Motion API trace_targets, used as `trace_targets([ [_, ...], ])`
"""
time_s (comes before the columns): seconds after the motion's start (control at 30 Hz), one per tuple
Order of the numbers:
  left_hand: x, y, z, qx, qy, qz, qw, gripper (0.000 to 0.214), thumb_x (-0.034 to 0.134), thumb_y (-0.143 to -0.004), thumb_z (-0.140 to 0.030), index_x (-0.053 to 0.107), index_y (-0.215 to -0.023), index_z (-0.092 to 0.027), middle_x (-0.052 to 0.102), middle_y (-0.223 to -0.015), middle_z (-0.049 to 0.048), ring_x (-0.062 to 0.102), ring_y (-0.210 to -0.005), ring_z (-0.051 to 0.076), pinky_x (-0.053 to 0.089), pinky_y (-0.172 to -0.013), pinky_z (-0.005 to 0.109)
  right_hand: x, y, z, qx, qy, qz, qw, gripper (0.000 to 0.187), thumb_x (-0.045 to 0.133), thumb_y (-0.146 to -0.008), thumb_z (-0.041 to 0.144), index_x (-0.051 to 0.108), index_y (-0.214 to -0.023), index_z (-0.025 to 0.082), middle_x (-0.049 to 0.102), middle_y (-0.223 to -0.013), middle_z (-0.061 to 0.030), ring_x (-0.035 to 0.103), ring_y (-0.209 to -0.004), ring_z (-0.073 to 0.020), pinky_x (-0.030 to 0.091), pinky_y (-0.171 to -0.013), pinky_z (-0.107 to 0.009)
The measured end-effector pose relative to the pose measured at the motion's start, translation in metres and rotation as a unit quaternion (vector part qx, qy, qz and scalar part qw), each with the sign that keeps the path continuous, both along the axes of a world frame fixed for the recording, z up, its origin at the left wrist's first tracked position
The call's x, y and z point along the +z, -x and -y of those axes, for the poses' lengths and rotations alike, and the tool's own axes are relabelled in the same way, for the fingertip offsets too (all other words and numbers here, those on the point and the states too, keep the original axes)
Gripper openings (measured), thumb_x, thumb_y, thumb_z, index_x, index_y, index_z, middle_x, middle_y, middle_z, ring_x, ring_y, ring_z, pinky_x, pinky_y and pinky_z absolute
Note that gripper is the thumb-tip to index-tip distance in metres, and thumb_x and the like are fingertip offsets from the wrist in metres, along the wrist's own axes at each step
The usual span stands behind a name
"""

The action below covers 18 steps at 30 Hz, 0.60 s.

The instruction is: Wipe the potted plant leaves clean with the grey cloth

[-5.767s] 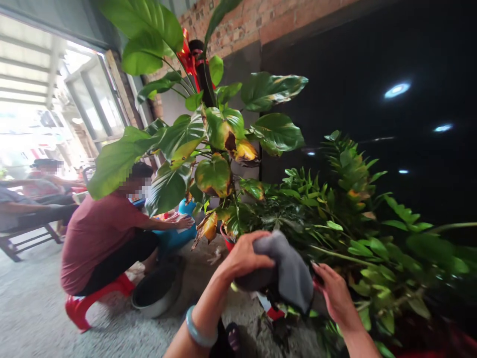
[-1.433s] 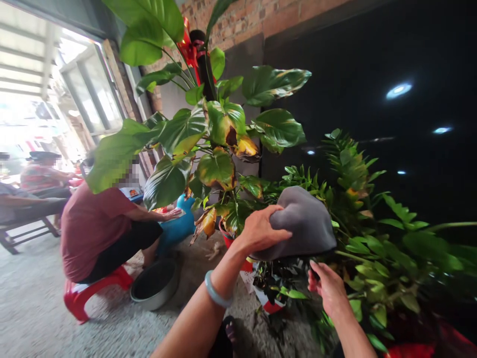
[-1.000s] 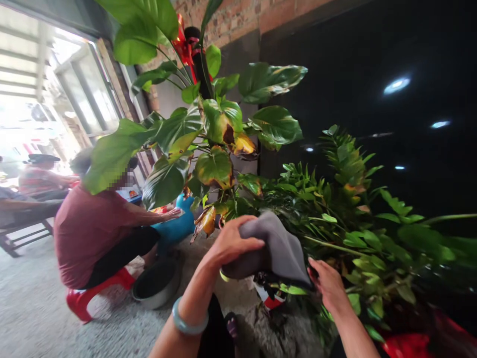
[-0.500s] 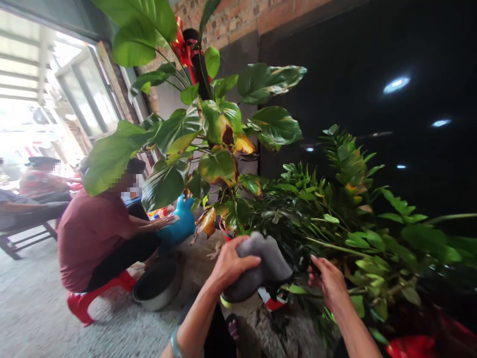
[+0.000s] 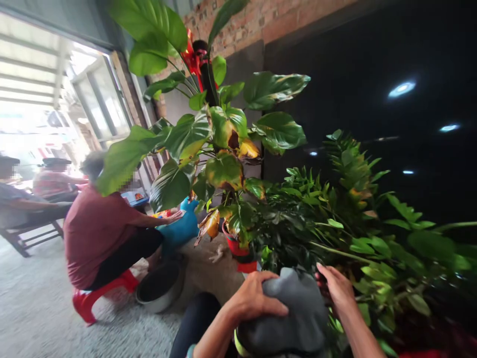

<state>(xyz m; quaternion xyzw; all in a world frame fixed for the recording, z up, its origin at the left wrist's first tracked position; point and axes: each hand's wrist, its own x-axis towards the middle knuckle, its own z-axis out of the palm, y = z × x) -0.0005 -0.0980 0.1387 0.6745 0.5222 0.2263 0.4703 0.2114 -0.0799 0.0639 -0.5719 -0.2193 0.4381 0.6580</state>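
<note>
Fingers of left hand curl over soft grey cloth, lower centre. Beside it right hand, fingers together, tips among dark green glossy leaves; grip unclear.

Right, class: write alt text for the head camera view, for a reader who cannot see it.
The left hand grips a grey cloth against leafy potted plants; the right hand touches the leaves beside it. Nearby, a person in a maroon shirt squats on a red stool.

grey cloth lower, left hand pressing atop
</note>
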Motion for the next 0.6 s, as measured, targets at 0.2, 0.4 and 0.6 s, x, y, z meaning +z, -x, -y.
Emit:
trace_targets([
  [0.2,0.058,0.015,-0.034,0.247,-0.247,0.125,0.928,0.054,0.072,-0.059,-0.035,0.065,-0.11,-0.019,0.069,-0.098,0.0034,0.062,-0.089,0.021,0.049,-0.081,0.031,0.004,-0.001,0.002,0.005,0.025,-0.035,0.999,0.05,0.08,-0.028,0.05,0.051,-0.058,0.022,0.054,-0.045,0.0027,0.047,-0.036,-0.0123,0.037,-0.034,-0.025],
  [0.4,0.0,-0.004,-0.036,0.141,-0.103,0.024,0.984,0.052,0.077,-0.054,-0.025,0.068,-0.105,-0.017,0.07,-0.09,0.0014,0.063,-0.088,0.021,0.049,-0.079,0.028,0.01,0.004,0.002,-0.012,0.045,-0.052,0.998,0.051,0.079,-0.024,0.046,0.053,-0.06,0.022,0.055,-0.043,0.0038,0.047,-0.036,-0.0127,0.035,-0.035,-0.024],
  [0.6,0.024,0.002,-0.012,0.042,-0.085,0.064,0.993,0.055,0.078,-0.052,-0.033,0.07,-0.105,-0.02,0.069,-0.082,-0.0019,0.061,-0.079,0.02,0.049,-0.068,0.026,0.017,0.004,0.007,0.008,0.027,-0.053,0.998,0.045,0.079,-0.025,0.045,0.052,-0.052,0.02,0.055,-0.042,0.0018,0.046,-0.035,-0.0112,0.036,-0.034,-0.023],
])
